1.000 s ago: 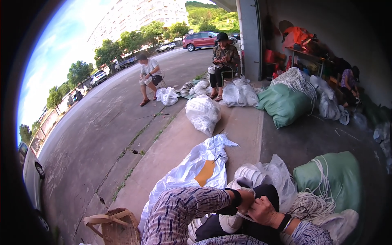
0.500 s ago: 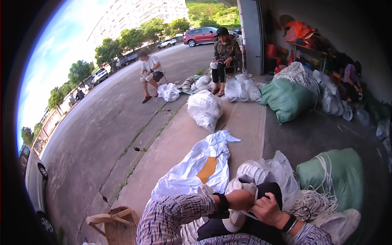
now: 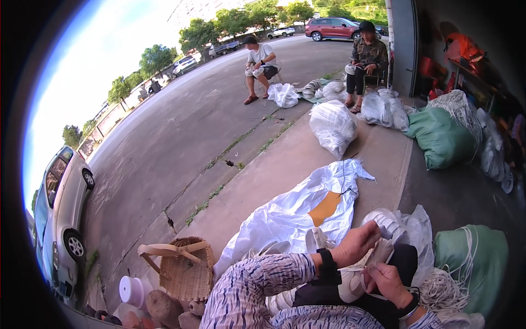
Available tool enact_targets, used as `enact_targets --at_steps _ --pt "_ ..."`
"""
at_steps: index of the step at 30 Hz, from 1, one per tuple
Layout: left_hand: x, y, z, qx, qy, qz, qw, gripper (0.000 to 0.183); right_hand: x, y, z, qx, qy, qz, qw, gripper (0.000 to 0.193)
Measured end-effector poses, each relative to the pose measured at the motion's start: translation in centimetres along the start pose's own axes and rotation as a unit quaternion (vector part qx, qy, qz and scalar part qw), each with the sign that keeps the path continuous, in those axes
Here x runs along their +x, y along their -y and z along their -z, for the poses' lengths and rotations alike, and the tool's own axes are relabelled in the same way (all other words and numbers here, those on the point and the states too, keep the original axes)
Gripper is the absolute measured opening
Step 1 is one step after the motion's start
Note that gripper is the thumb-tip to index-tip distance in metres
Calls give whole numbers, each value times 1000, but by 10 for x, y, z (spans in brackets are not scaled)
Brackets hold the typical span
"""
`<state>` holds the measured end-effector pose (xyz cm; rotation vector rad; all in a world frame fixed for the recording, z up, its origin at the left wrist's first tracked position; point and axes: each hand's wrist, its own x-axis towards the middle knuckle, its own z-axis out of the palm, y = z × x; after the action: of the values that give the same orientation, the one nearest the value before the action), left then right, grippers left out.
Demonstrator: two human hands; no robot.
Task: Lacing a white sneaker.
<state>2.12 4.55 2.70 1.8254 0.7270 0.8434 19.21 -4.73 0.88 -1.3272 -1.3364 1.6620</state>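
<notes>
From my remote place I see one pale, whitish-beige shoe (image 3: 353, 278). It is tilted, held between the hands (image 3: 388, 283), which partly hide it, at near right of the white sack (image 3: 293, 214).

The left arm (image 3: 263, 278) slants toward two o'clock, the left hand (image 3: 359, 244) bent and pointing the same way, while the right forearm (image 3: 426, 320) angles toward ten o'clock, the right hand (image 3: 390, 285), at the left's five o'clock, curled inward.
</notes>
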Motion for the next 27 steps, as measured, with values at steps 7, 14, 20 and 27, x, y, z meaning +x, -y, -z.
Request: enact_targets --at_steps 7,14,20,27 --pt "10 101 230 -108 -489 181 846 15 -124 -75 246 376 -367 35 850 24" --pt "-76 119 419 17 -678 306 669 21 -277 -127 370 445 -613 214 617 20" --pt "-30 115 169 -124 -255 262 922 17 -93 -61 160 155 -279 45 947 25" --pt "-23 -4 0 214 110 -67 968 24 -47 2 30 -253 -109 220 936 11"
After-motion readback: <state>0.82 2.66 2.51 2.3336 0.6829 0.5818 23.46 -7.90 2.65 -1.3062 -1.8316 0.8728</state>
